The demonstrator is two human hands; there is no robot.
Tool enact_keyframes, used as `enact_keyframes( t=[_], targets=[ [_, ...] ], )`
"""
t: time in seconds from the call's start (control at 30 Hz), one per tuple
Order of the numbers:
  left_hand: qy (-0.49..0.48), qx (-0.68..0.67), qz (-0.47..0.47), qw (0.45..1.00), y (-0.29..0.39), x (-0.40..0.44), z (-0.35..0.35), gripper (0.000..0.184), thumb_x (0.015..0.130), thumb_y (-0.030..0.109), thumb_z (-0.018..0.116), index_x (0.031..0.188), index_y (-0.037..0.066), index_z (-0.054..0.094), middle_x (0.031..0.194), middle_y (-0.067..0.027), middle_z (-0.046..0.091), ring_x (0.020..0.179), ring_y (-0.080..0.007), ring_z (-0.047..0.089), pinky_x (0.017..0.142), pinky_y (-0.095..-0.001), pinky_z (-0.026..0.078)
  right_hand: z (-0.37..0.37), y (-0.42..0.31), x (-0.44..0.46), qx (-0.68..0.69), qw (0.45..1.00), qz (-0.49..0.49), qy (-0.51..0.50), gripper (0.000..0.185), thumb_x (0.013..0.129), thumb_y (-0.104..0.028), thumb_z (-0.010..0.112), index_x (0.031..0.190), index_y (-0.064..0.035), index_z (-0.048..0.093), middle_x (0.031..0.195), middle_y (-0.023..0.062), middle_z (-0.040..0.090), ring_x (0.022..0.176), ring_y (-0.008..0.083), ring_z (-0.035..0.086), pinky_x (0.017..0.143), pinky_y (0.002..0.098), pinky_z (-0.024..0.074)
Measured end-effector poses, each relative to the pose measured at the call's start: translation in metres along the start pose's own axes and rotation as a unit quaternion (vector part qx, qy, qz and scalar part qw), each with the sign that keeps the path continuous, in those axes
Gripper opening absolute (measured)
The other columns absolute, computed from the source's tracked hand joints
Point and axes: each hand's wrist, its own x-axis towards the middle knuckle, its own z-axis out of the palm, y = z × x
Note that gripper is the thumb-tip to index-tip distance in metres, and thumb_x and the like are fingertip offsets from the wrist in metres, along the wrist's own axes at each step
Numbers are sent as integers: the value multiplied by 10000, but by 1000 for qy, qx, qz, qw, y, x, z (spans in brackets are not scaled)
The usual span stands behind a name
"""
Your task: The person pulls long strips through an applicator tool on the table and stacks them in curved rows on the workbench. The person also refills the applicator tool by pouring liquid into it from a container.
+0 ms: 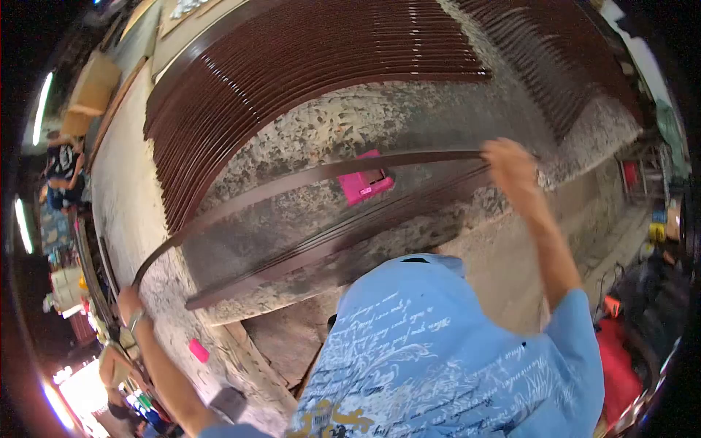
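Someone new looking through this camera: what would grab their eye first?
Probably the bright pink object near the middle of the mottled table, partly hidden by the long brown strip that bows between the left hand and right hand. Then the dense rows of brown strips fanned across the table's far side.

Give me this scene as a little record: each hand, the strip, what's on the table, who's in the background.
Left hand: gripping one end of a long, thin dark-brown strip
Right hand: gripping near the other end
Strip shape: bowed
Table: mottled, grey and cream
On table: many brown strips in rows; more near the front edge; bright pink object, partly behind the held strip
Background: people at far left
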Motion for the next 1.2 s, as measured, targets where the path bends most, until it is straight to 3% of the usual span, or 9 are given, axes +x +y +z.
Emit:
enact_keyframes(
  t=[0.1, 0.23, 0.53, 0.8, 0.97, 1.0, 1.07, 1.1, 1.2],
  targets=[
    [-16, 91, -161, 983, -166, -23, 20, 233, 944, 268, 556, 1032, 120, 713, 931, -143, 706, 874, -316, 671, 745, -424, 529, 56, -155, 75, 62, 996, -36, -60, 146, 764, -81, 633, 906, -108, 655, 867, 81, 636, 864, 297, 647, 717, 425, 540],
    [-6, 136, -278, 951, -250, -58, 28, 251, 943, 289, 553, 1013, 110, 715, 924, -148, 710, 861, -317, 681, 726, -427, 539, 91, -280, 107, 176, 978, -107, -41, 198, 742, -89, 673, 928, -79, 606, 882, 100, 596, 841, 291, 634, 679, 421, 529],
    [15, 133, -341, 931, -277, -71, 56, 303, 942, 335, 546, 972, 89, 720, 908, -161, 720, 833, -318, 704, 684, -435, 562, 98, -307, 105, 150, 979, -116, -79, 259, 714, -34, 675, 942, -72, 558, 918, 89, 542, 846, 279, 620, 670, 412, 519],
    [2, 115, -288, 951, -249, -60, 122, 358, 941, 377, 540, 935, 70, 725, 893, -172, 728, 808, -320, 725, 647, -442, 583, 101, -235, 86, 82, 992, -38, -92, 129, 777, -59, 602, 903, -88, 603, 890, 100, 612, 836, 309, 659, 712, 433, 541],
    [-90, 102, -96, 986, -169, -35, 200, 352, 923, 351, 549, 915, 39, 712, 930, -209, 711, 838, -388, 703, 701, -489, 570, 97, -161, 64, 32, 993, 41, -110, 53, 830, -92, 598, 882, -81, 605, 864, 128, 606, 843, 355, 647, 713, 464, 522],
    [-57, -16, -230, 972, -94, -50, 146, 327, 904, 325, 570, 930, 29, 706, 961, -213, 704, 874, -380, 690, 752, -477, 554, 98, -144, 58, 21, 994, 38, -98, 102, 797, -66, 600, 897, -84, 605, 869, 125, 610, 836, 352, 649, 716, 455, 532],
    [-43, 79, 11, 996, -105, -23, 233, 301, 913, 309, 562, 967, 55, 715, 963, -190, 710, 897, -353, 691, 779, -460, 547, 91, -113, 48, 16, 996, 38, -78, 127, 782, -33, 595, 896, -87, 590, 873, 120, 611, 837, 351, 655, 722, 448, 546],
    [-67, -30, -127, 989, -41, -37, 174, 316, 925, 313, 550, 972, 49, 717, 969, -175, 715, 904, -339, 695, 776, -462, 547, 90, -99, 43, -7, 995, 55, -85, 118, 790, -37, 596, 896, -88, 588, 873, 120, 612, 839, 352, 657, 721, 448, 547],
    [-46, -39, -84, 995, 25, -30, 176, 318, 906, 320, 589, 868, 30, 715, 865, -181, 715, 820, -351, 705, 738, -475, 548, 83, -59, 29, -67, 987, 104, -101, 92, 814, -53, 596, 897, -90, 583, 881, 120, 616, 843, 354, 663, 715, 448, 551]
  ],
)
